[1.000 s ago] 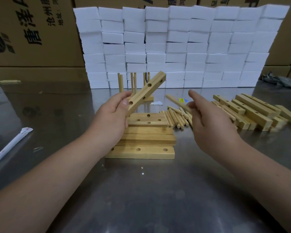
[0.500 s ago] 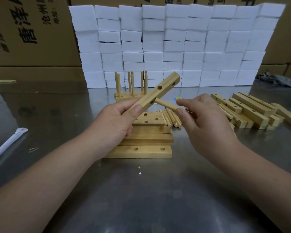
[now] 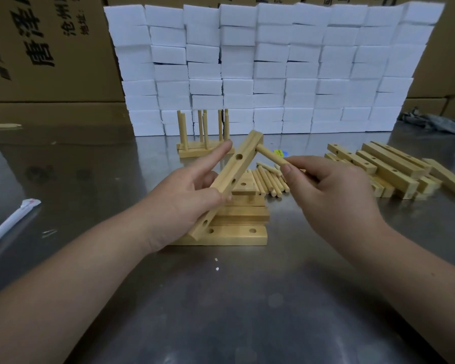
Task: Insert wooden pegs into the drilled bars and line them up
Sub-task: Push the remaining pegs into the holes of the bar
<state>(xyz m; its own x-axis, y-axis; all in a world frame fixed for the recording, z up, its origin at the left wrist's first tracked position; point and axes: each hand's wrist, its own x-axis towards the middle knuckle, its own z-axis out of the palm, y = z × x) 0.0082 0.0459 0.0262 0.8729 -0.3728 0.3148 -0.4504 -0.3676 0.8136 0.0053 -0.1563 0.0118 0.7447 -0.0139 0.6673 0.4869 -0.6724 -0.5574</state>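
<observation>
Scanning from the left edge, I see a white paper-wrapped stick (image 3: 9, 222) lying on the steel table (image 3: 247, 311), well apart from the work, with cardboard boxes (image 3: 45, 48) behind it. My left hand (image 3: 184, 198) comes next. It grips a drilled bar (image 3: 231, 179) near the bar's middle, thumb pressed on the front edge, forefinger stretched straight along the back, the other fingers hidden behind the wood. The bar is tilted, its upper end away from me and to the right, its lower end down over the stack of bars (image 3: 237, 235) that lies flat on the table near me; I cannot tell whether it touches the stack. Farther back stand the pegged bars (image 3: 195, 153), their pegs upright, in front of a wall of white foam blocks (image 3: 273, 67). Just right of the stack, the loose pegs (image 3: 268, 181) lie side by side on the table. Above them a single peg (image 3: 269, 155) slants up to the left, and its far end meets the held bar at the topmost hole. How deep it sits I cannot tell. My right hand (image 3: 334, 190) pinches the near end of that peg between thumb and forefinger, the remaining fingers curled under. Right of that hand lies a pile of bars (image 3: 389, 169), loosely heaped, and a grey cloth (image 3: 436, 122) lies at the far right edge.
</observation>
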